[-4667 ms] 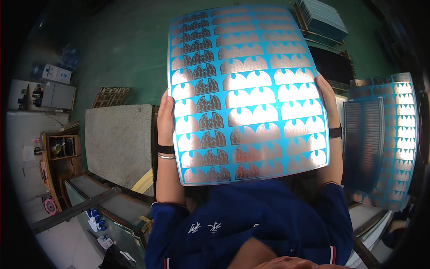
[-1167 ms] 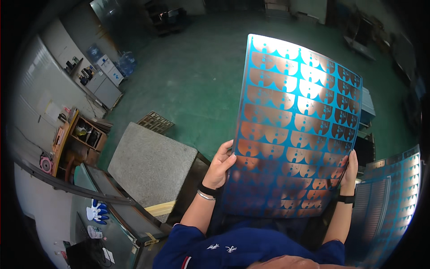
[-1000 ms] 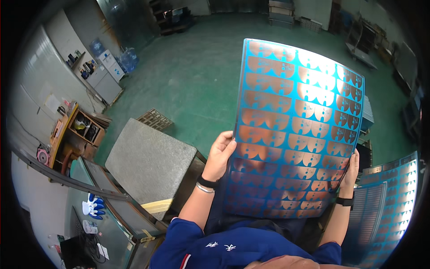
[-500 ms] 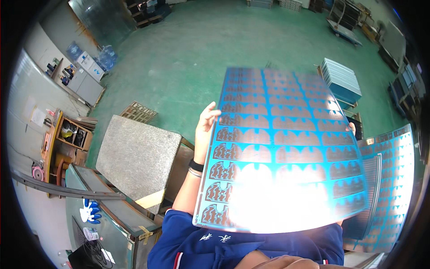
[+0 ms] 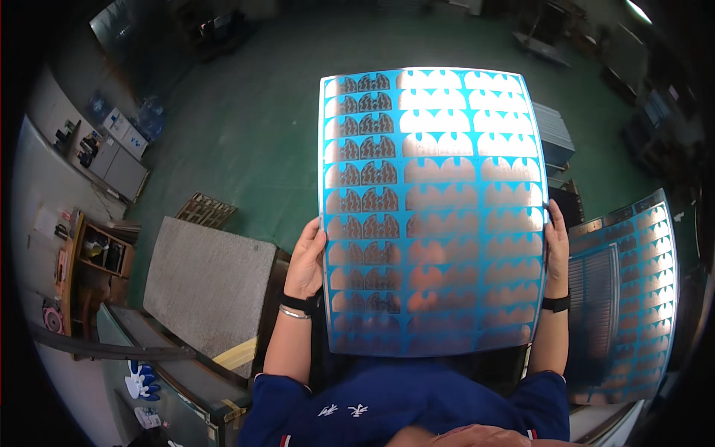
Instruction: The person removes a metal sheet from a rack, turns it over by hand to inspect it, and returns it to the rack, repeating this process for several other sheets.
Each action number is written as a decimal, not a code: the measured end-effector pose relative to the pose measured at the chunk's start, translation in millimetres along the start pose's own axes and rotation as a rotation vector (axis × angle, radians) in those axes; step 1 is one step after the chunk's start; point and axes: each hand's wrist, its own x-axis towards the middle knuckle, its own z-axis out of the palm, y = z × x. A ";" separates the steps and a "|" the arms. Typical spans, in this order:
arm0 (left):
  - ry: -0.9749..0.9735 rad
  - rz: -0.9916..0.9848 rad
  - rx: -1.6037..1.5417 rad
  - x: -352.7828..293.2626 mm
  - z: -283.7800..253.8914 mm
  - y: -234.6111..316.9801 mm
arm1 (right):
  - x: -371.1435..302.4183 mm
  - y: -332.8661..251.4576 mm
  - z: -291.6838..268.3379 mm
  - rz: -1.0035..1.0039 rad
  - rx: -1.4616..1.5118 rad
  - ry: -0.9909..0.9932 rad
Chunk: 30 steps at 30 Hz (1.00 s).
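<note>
Up it goes in both hands' grip, the patterned panel [image 5: 439,257], blue with rows of coppery shapes, held clear to the right of the grey slab [image 5: 205,279], light blazing off its upper rows! The left hand [image 5: 304,261] is partly closed on the edge nearer the slab, thumb along the rim; the right hand [image 5: 555,246] is curled on the edge farther from it, and how the hidden fingertips sit I can't tell. Well right of the slab, a second patterned panel [image 5: 649,283] shows, overlapped by a ribbed panel [image 5: 596,298]. Just beyond the slab, a slatted frame [image 5: 202,211]; on its near corner, a yellow strip [image 5: 237,356]; nearer the person, blue-and-white gloves [image 5: 140,381]
</note>
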 end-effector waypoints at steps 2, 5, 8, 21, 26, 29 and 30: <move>-0.018 0.019 -0.003 -1.6 -5.0 -1.7 | -3.9 -0.3 6.7 0.025 0.046 0.023; -0.002 0.025 -0.021 -1.3 -4.5 -4.7 | -7.9 1.0 9.0 0.006 0.086 0.019; 0.000 0.072 -0.058 -2.0 -10.9 -9.6 | -8.2 -0.3 14.0 -0.002 0.071 0.000; 0.019 0.051 -0.019 -2.1 12.9 -20.3 | -12.1 9.4 7.7 0.022 0.057 0.052; 0.054 0.031 -0.052 11.6 4.9 -30.6 | -60.9 31.1 -42.6 0.370 0.026 0.026; 0.038 -0.024 -0.033 30.3 -4.8 -40.0 | -85.2 28.3 -56.0 0.410 -0.299 0.098; 0.004 -0.049 -0.038 38.1 -8.4 -46.6 | -83.6 19.0 -51.6 0.372 -0.305 0.095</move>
